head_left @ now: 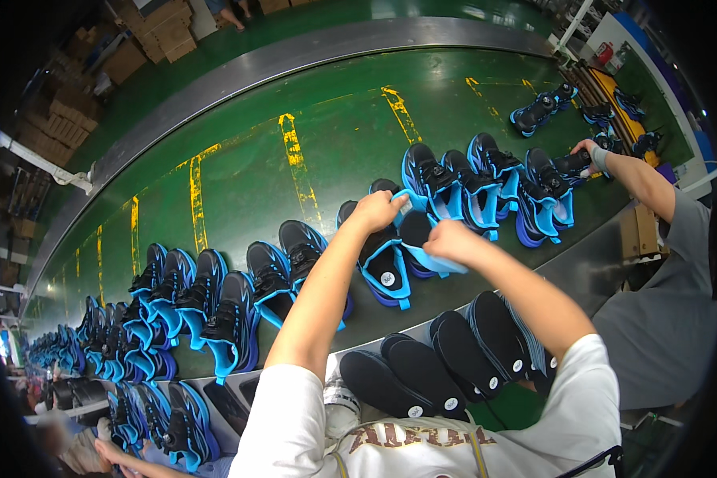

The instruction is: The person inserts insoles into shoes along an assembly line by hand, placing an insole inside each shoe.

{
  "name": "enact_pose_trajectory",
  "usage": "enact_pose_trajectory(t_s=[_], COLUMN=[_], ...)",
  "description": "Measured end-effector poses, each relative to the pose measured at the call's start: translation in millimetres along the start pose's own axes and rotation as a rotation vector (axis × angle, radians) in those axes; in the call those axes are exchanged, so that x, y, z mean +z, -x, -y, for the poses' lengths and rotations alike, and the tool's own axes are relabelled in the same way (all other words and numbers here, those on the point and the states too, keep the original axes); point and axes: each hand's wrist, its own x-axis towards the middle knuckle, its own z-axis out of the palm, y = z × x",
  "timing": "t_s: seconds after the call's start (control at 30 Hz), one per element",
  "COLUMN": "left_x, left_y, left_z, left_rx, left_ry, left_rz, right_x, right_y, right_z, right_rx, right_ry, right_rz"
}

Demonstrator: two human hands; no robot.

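Observation:
Both my hands are at one black shoe [416, 231] with a light-blue lining, among the shoes on the green table. My left hand [380, 212] is closed on the far-left part of its blue collar. My right hand [452, 242] is closed at the near-right side of the same collar, so the opening is spread apart. A dark surface shows inside the shoe; whether it is an insole I cannot tell. Just left of it, another shoe [385, 275] contains a black insole with a round white label. Several more shoes [466, 179] stand touching on the right.
Black insoles [422, 370] lie in stacks between the table and my body. Shoe rows [203, 295] run along the table to the far left. At right, a co-worker's hand [588, 150] touches a shoe. Yellow lines [293, 147] mark the tabletop; cartons [155, 36] stand beyond.

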Motion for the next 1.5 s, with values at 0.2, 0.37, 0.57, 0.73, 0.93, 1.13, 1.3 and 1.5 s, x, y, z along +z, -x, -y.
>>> enact_pose_trajectory(t_s=[0.2, 0.37, 0.57, 0.73, 0.93, 1.13, 1.3, 1.5], left_x=[11.9, 12.9, 18.0, 21.7, 27.7, 36.6, 31.4, 33.5], left_y=[-2.6, -1.8, -0.4, -2.9, -8.7, -6.9, 3.3, 3.4], left_z=[2.4, 3.8, 10.0, 11.3, 21.3, 12.0, 4.9, 8.9], left_rx=[0.119, 0.136, 0.076, 0.002, 0.041, 0.115, 0.085, 0.085], left_ry=[0.028, -0.008, 0.076, 0.263, 0.281, 0.093, 0.006, 0.023], left_rz=[-0.094, -0.087, -0.107, -0.099, -0.086, -0.205, -0.193, -0.183], right_x=[-39.1, 34.6, 54.0, 22.4, 47.9, 68.2, 58.6, 45.3], right_y=[4.6, -25.6, -1.8, -4.1, -20.1, -56.5, -58.2, -64.4], right_z=[-20.8, -20.8, -14.8, 3.3, -21.8, -36.0, -27.5, -16.2], right_rx=[0.242, -0.107, -0.256, 0.026, -0.174, -0.166, -0.129, -0.024], right_ry=[-0.389, 0.318, 0.510, 0.549, 0.507, 0.615, 0.703, 0.885], right_rz=[0.204, -0.225, -0.519, -0.062, -0.149, -0.292, 0.001, 0.461])
